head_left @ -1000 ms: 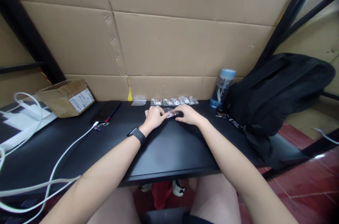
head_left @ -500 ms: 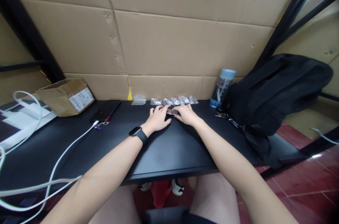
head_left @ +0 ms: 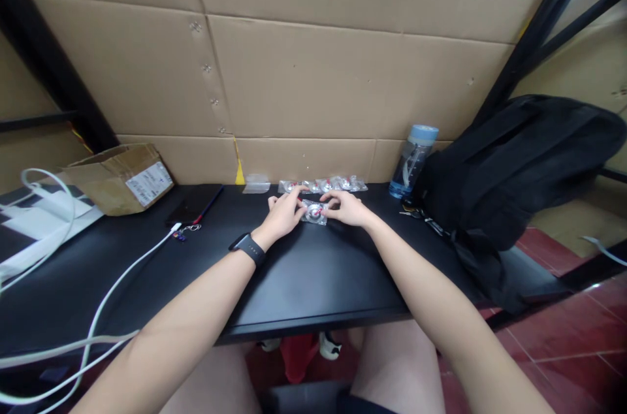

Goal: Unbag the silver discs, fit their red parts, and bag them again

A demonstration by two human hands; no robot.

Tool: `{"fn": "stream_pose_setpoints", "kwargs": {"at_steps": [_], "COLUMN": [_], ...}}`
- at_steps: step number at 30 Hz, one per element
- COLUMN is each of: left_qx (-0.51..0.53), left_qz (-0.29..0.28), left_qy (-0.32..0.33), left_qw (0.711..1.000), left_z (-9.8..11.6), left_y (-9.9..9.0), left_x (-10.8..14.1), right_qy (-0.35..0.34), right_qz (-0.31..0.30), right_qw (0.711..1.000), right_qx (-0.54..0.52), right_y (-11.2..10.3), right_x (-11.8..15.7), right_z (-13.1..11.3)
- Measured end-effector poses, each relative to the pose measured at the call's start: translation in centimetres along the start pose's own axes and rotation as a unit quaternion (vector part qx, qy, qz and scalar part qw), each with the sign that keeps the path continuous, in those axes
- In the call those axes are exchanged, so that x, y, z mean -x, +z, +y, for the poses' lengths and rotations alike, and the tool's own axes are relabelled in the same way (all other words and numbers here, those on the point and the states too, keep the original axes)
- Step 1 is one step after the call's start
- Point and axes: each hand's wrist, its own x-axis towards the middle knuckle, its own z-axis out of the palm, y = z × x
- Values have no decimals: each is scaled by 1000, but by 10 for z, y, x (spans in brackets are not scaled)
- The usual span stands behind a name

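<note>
A small clear plastic packet [head_left: 315, 214] with a round silvery item and a bit of red inside is held just above or on the black table. My left hand [head_left: 283, 215] grips its left edge between thumb and fingers; a dark watch is on that wrist. At the opposite edge, my right hand [head_left: 349, 210] pinches the packet with thumb and forefinger. Behind my hands, several similar clear packets [head_left: 329, 184] lie in a row along the cardboard wall. To their left lies a flat clear plastic piece [head_left: 257, 183].
A cardboard box [head_left: 122, 179], a dark phone [head_left: 192, 205] and white cables [head_left: 112, 290] occupy the left side. A water bottle [head_left: 413, 162] with a blue lid and a black backpack [head_left: 514, 166] stand at the right. The black table [head_left: 313, 283] ends in front of my legs.
My hands have moved apart slightly, and the packet between them, mostly covered before, now shows its face. The row of packets behind has stayed in place.
</note>
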Motion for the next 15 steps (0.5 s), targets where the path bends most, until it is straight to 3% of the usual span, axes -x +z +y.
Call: {"fn": "stream_pose_setpoints", "kwargs": {"at_steps": [8,12,15], "left_qx": [52,70,51], "left_qz": [-46,-12,25], "left_qy": [-32,-69,-119], "left_qw": [997,995,991], "left_z": [4,2,-6], "left_y": [-12,-17,-26], "left_x": [3,-1,-19], "right_qy": [59,55,41], "right_qz": [27,43,90], "right_qw": [998,998,994], "right_qx": [-3,8,46], "right_y": [11,10,2], "right_x": [0,0,0], "right_z": [-8,-12,-10]}}
